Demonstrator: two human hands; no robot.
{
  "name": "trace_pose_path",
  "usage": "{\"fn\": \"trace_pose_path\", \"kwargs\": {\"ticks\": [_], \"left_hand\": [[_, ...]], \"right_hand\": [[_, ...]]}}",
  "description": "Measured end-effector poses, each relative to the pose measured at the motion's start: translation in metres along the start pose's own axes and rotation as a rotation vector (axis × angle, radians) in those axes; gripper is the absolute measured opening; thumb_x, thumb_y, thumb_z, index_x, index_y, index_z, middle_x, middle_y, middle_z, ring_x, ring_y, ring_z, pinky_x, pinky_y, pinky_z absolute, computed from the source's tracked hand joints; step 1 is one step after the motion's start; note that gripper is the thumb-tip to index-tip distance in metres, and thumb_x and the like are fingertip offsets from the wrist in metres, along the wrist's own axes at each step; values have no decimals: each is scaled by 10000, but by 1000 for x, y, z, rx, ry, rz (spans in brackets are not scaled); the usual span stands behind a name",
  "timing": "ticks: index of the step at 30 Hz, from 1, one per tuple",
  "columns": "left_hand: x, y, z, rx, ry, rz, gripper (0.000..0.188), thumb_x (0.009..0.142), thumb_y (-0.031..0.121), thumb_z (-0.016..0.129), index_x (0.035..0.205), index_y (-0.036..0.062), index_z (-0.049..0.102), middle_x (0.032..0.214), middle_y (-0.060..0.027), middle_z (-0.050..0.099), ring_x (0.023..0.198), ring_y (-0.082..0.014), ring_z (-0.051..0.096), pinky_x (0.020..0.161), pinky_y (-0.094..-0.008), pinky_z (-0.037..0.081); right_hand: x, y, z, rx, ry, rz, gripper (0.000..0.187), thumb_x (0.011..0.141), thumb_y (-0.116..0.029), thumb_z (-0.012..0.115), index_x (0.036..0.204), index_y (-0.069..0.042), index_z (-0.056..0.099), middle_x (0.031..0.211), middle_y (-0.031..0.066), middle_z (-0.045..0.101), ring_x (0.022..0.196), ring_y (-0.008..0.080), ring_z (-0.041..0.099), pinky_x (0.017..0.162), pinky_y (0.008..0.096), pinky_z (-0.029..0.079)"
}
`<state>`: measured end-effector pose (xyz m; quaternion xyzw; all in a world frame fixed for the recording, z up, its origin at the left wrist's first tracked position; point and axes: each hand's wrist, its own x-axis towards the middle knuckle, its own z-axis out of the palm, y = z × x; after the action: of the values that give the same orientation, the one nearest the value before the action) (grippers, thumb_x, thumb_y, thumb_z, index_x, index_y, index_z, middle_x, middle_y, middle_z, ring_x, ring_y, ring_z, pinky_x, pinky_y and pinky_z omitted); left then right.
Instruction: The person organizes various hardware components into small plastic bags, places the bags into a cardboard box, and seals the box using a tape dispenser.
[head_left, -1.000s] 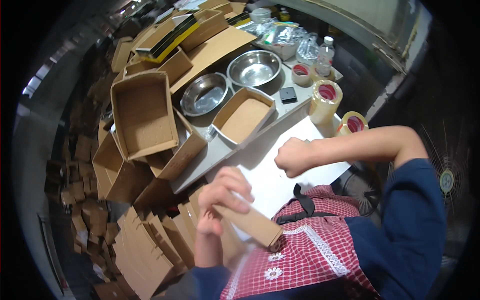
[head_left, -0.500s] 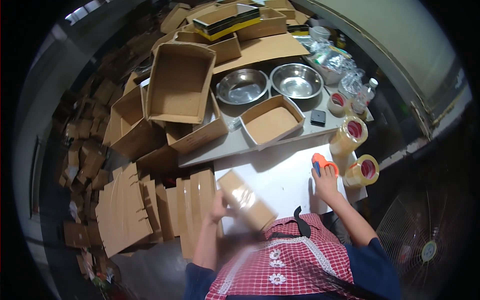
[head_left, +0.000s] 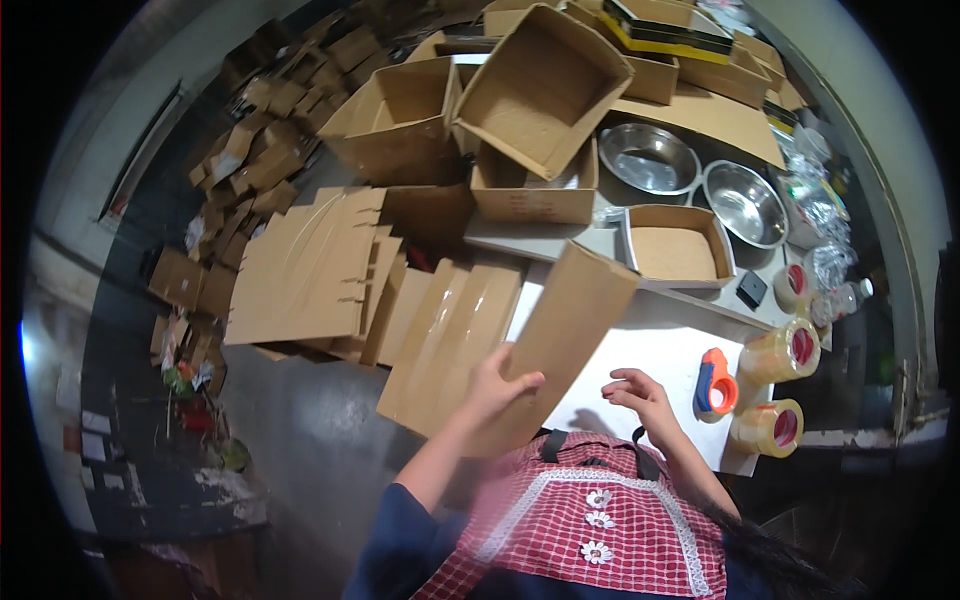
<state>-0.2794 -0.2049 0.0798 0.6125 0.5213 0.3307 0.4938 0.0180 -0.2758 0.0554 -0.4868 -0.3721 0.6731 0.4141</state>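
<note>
A long closed cardboard box (head_left: 578, 325) stands tilted in my left hand (head_left: 492, 388), whose thumb presses on its near face. Its lower end is close to the checked apron. My right hand (head_left: 645, 402) hovers just right of the box with its fingers loosely apart and nothing in them. On the white tabletop (head_left: 655, 350), to the right of that hand, lies an orange and blue tape dispenser (head_left: 714, 388). Flattened taped cardboard boxes (head_left: 455, 335) stand in a row just left of the held box.
Stacked tape rolls (head_left: 782, 352) line the table's right edge. Behind are a shallow open box (head_left: 680, 250), two steel bowls (head_left: 745, 205), a small black box (head_left: 751, 290) and a plastic bottle (head_left: 845, 300). Larger open cartons (head_left: 545, 90) pile up at the back left; cartons (head_left: 265, 150) litter the far floor.
My right hand has let go of the tape dispenser and moved left toward the box. My left hand has turned and raised the box. The view has swung left.
</note>
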Motion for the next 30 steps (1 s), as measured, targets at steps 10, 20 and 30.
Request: {"fn": "trace_pose_path", "kwargs": {"ticks": [10,20,30], "left_hand": [[33,-56,-181,-22,105,-81,475,952,212,737,1334,-39,605,1145,-90,719,1033,-117,649,894,-267,519],[64,-221,-241,50,197,-199,646,958,395,704,1389,-62,558,1349,-191,643,1272,-252,583,1081,-333,426],[91,-164,-187,709,322,-420,547,1039,442,470,1381,26,563,1276,-269,647,1194,-455,610,1009,-491,480]], "right_hand": [[13,14,-9,-183,42,79,253,908,-94,657,1117,43,696,987,99,734,942,185,674,877,290,510],[0,64,-15,-166,226,325,265,898,-22,596,1140,20,695,1027,100,732,894,168,666,814,297,548],[-20,144,-29,-195,270,242,193,891,-104,633,1019,0,733,959,100,738,859,181,688,758,313,551]]}}
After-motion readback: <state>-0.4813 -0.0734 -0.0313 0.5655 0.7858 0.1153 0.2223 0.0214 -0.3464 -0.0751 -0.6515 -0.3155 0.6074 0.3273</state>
